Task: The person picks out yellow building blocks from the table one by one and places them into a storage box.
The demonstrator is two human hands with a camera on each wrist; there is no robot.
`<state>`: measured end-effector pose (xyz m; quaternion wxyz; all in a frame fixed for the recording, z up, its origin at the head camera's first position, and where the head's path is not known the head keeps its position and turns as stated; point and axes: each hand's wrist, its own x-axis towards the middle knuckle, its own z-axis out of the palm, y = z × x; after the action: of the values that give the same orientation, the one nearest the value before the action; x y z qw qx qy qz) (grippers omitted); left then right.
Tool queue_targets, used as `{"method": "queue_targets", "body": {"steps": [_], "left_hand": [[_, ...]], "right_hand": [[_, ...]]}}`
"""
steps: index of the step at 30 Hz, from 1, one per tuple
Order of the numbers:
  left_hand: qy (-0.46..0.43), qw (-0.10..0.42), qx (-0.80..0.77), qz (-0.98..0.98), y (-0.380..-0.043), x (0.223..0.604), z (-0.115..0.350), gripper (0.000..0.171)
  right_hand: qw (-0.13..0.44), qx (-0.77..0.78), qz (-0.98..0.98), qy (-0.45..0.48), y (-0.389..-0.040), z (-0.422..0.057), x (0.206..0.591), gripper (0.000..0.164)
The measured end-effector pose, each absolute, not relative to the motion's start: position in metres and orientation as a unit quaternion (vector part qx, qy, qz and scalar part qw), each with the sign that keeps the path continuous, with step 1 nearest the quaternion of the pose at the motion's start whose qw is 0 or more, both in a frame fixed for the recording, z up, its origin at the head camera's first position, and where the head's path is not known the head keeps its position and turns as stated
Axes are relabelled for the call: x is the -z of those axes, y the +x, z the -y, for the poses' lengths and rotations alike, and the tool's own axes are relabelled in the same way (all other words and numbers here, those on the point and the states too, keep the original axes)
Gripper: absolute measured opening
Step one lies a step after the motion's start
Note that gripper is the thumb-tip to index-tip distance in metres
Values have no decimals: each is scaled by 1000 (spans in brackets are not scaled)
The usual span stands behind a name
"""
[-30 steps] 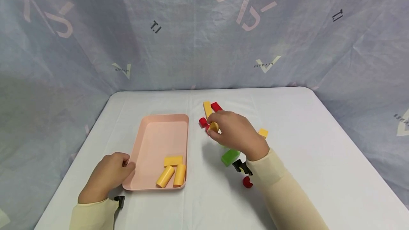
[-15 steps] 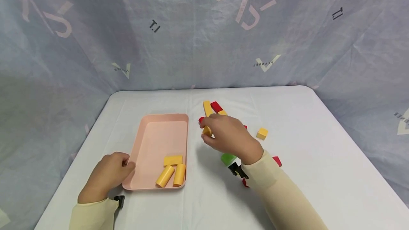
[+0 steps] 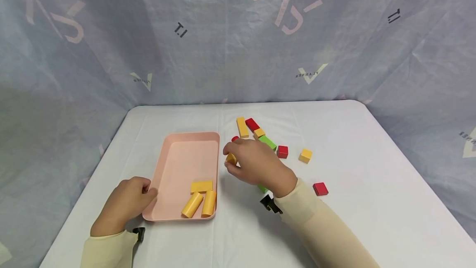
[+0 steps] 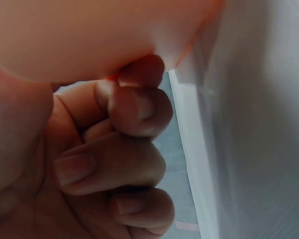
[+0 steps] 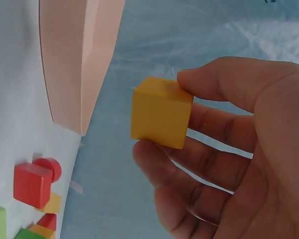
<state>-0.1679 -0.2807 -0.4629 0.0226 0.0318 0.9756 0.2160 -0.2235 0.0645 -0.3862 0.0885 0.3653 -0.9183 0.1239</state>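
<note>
A yellow cube-shaped block [image 5: 162, 114] is pinched between the thumb and fingertips of my right hand [image 3: 258, 164]. That hand hovers just right of a pink tray [image 3: 189, 156]. My left hand [image 3: 126, 204] grips the tray's near left rim, and the left wrist view has its curled fingers [image 4: 114, 164] against the tray's wall. Inside the tray, at its near right corner, lie a flat yellow block [image 3: 201, 187] and two yellow cylinders, one tilted [image 3: 192, 205] and one nearly straight [image 3: 209, 204]. Part of a green block [image 3: 262, 188] shows beneath my right hand.
Toward the back lie a long yellow block [image 3: 242, 127], a long red block [image 3: 252, 124], a small yellow block [image 3: 258, 134] and a green block [image 3: 267, 142]. Farther right are a red cube [image 3: 282, 151], a yellow cube [image 3: 305, 155] and a red block [image 3: 320, 189].
My right hand has moved left and slightly toward me with the yellow block, nearing the tray. Several blocks it covered now show. My left hand and the tray have stayed still.
</note>
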Motion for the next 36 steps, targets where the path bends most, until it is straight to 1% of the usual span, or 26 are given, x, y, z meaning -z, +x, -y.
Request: {"method": "queue_targets", "body": {"steps": [11, 19, 28, 36], "left_hand": [[31, 27, -216, -975, -168, 462, 281, 33], [29, 29, -214, -976, -168, 461, 281, 33], [37, 19, -219, -975, -168, 463, 283, 34], [38, 23, -217, -975, -168, 464, 283, 33]], "right_hand": [[102, -144, 889, 423, -215, -48, 396, 21], [108, -147, 877, 444, -211, -38, 402, 21], [122, -153, 872, 448, -215, -34, 409, 24], [121, -138, 875, 449, -218, -30, 420, 28]]}}
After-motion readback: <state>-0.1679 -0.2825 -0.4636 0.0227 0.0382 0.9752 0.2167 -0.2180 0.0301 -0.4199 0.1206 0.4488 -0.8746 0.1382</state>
